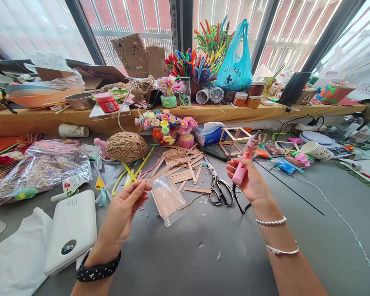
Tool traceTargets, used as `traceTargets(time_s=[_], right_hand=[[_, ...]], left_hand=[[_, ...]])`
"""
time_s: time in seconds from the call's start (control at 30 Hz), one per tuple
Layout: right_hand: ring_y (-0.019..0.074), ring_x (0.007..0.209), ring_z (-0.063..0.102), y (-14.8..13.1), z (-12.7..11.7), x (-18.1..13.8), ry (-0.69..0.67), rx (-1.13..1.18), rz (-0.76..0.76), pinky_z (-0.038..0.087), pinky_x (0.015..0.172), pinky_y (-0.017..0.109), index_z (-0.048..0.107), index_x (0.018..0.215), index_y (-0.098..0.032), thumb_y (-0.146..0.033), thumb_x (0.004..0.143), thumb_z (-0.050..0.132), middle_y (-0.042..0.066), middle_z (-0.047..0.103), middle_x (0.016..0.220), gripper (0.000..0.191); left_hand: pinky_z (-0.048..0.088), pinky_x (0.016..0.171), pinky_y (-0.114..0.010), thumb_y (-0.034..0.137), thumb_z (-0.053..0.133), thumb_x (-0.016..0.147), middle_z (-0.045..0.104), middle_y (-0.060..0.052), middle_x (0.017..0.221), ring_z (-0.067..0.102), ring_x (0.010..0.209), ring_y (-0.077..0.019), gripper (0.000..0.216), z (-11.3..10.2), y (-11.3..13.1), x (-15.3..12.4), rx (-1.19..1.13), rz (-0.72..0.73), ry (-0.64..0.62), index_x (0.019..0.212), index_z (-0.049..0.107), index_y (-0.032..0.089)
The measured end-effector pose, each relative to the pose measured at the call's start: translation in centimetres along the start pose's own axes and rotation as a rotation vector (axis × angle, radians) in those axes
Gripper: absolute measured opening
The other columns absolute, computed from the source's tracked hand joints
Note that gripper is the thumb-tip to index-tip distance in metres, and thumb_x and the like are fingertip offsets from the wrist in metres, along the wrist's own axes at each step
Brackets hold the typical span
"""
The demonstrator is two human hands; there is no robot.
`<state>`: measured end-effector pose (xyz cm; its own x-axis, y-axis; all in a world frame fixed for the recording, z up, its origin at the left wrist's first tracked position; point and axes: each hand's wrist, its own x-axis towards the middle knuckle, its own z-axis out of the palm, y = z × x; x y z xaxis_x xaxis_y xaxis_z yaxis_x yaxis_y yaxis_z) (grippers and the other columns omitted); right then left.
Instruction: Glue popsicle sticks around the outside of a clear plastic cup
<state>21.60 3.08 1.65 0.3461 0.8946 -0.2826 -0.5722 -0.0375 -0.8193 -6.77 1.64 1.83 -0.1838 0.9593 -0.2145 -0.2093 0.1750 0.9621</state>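
My left hand point(123, 213) pinches one thin wooden craft stick point(160, 172) by its near end, over a clear plastic packet of sticks point(169, 197) lying on the grey table. My right hand point(249, 181) is closed around a pink glue gun point(245, 162), nozzle pointing up and away, its black cord hanging below the palm. A loose pile of wooden sticks point(185, 164) lies just beyond both hands. Scissors point(218, 187) rest between my hands.
A white power bank point(70, 230) and white paper lie at near left. A ball of twine point(126, 146), small yarn flower pots point(166, 127), a wooden stick frame point(234, 142), a tissue pack point(209, 133) and paper cup point(316, 150) stand further back. A cluttered wooden shelf point(203, 111) runs along the window.
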Motion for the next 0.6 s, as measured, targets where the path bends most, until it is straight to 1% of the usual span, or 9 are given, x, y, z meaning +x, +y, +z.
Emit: traceTargets(time_s=[0.1,0.27,0.4,0.5,0.6], right_hand=[[0.0114,0.061,0.063,0.0,0.0,0.0,0.012,-0.012,-0.013,0.054,0.053,0.02,0.06,0.068,-0.017,-0.03,0.063,0.067,0.001,0.065,0.069,0.016],[0.0113,0.059,0.062,0.1,0.0,0.2,0.019,-0.006,-0.005,0.055,0.055,0.021,0.061,0.067,-0.017,-0.031,0.062,0.068,0.001,0.064,0.069,0.016],[0.0111,0.061,0.06,0.4,0.1,0.3,0.026,0.007,-0.025,0.055,0.057,0.022,0.061,0.068,-0.018,-0.031,0.061,0.069,0.0,0.063,0.069,0.017],[0.0099,0.057,0.058,0.5,0.1,0.3,0.009,-0.025,-0.018,0.053,0.053,0.021,0.062,0.069,-0.018,-0.032,0.059,0.07,-0.001,0.061,0.067,0.02],[0.0083,0.053,0.055,0.4,0.3,0.0,-0.055,-0.058,0.009,0.049,0.047,0.019,0.063,0.071,-0.016,-0.035,0.059,0.07,-0.001,0.059,0.064,0.024]], left_hand=[[0.043,0.051,-0.017,0.037,0.077,0.051,0.065,-0.001,0.07,0.052,0.054,-0.007,0.035,1.0,-0.6,0.2,-0.002,0.006,-0.044,0.076,0.067,0.016],[0.043,0.059,-0.02,0.042,0.071,0.058,0.066,-0.003,0.076,0.054,0.06,-0.0094,0.037,3.8,-0.4,0.6,0.07,0.077,-0.125,0.083,0.065,0.015],[0.042,0.06,-0.021,0.042,0.068,0.061,0.065,-0.002,0.076,0.053,0.06,-0.0098,0.035,6.1,0.0,0.9,0.097,0.131,-0.188,0.084,0.064,0.015],[0.042,0.061,-0.02,0.037,0.066,0.065,0.066,-0.002,0.075,0.053,0.06,-0.0089,0.026,7.9,0.1,1.3,0.104,0.139,-0.269,0.08,0.064,0.016],[0.041,0.058,-0.019,0.035,0.065,0.067,0.065,0.0,0.072,0.052,0.059,-0.0078,0.023,9.6,-0.1,2.1,0.097,0.139,-0.339,0.079,0.064,0.016]])
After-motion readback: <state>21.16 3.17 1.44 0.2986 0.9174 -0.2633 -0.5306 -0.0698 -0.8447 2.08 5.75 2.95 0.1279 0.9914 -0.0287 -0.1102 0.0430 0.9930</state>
